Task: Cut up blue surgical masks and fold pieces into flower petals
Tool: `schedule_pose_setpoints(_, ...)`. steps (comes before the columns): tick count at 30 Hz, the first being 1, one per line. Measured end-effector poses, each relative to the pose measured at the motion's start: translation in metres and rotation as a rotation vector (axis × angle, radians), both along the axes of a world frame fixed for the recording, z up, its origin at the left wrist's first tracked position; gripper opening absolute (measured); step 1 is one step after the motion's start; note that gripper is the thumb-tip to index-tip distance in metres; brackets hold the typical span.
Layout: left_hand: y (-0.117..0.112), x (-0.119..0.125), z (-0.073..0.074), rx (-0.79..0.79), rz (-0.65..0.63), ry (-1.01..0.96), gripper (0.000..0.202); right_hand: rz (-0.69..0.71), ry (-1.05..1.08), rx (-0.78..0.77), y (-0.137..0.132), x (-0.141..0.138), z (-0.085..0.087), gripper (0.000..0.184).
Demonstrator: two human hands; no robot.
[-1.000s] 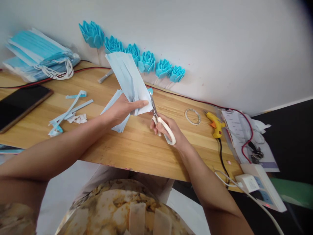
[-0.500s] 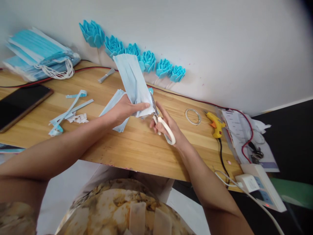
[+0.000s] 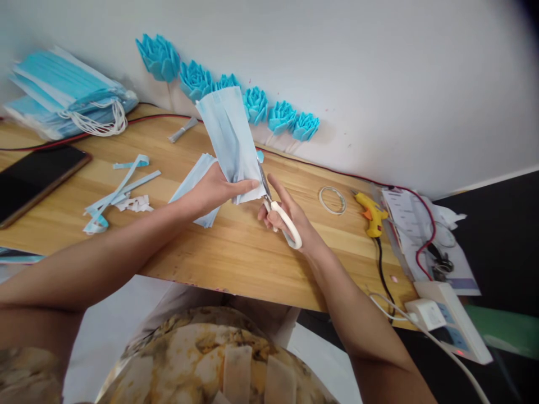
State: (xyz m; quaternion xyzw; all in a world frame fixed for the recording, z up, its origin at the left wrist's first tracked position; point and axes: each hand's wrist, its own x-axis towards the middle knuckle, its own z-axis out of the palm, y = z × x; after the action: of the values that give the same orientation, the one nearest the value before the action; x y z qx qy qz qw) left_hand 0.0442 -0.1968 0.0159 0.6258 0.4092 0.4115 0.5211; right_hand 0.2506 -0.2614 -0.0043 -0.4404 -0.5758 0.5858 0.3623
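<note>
My left hand (image 3: 221,188) is closed on a pale blue face mask sheet (image 3: 227,129), held up at a slant with the thumb on its lower front. In my right hand (image 3: 290,210) are scissors (image 3: 284,221) with white handles, my fingers in the loops and the index finger stretched along the side. The blades lie at the right edge of the sheet, close to my left thumb. Beneath my left hand, more pale blue mask pieces (image 3: 194,178) rest on the table. Cut blue strips (image 3: 110,196) and white scraps (image 3: 135,203) lie to the left.
Several blue flowers (image 3: 196,80) lean along the wall. A stack of masks (image 3: 63,84) and a phone (image 3: 42,178) are at the left. On the right are a wire coil (image 3: 332,200), a yellow glue gun (image 3: 371,215), papers (image 3: 402,213) and a power strip (image 3: 457,320).
The upper part of the mask sheet has swung slightly right and opened out flatter. Both hands stay almost in place, with the scissors at the sheet's edge.
</note>
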Motion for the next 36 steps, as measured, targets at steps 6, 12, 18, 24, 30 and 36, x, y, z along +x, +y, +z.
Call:
schedule_pose_setpoints(6,-0.0019,0.0008,0.0025,-0.026,0.007,0.015,0.050,-0.001,0.024,-0.005,0.0000,-0.0001,0.0002,0.123)
schedule_pose_setpoints(12,-0.0010,0.0004,0.0010,-0.040,0.001,-0.022,0.047,-0.005,0.026,-0.015,-0.0010,-0.0012,0.0020,0.121)
schedule_pose_setpoints(18,-0.0025,0.0014,0.0021,-0.043,-0.016,-0.022,0.046,-0.005,0.018,-0.006,-0.0018,-0.0017,0.0031,0.119)
schedule_pose_setpoints(24,-0.0012,0.0015,-0.0031,-0.067,-0.006,-0.055,0.042,-0.031,0.048,-0.026,-0.0030,-0.0031,0.0060,0.121)
schedule_pose_setpoints(30,-0.0012,0.0024,-0.0024,-0.085,-0.017,-0.093,0.043,-0.044,0.062,-0.018,-0.0047,-0.0039,0.0068,0.119)
schedule_pose_setpoints(36,-0.0013,0.0022,-0.0006,-0.119,-0.042,-0.120,0.042,-0.056,0.063,-0.047,-0.0059,-0.0037,0.0089,0.117)
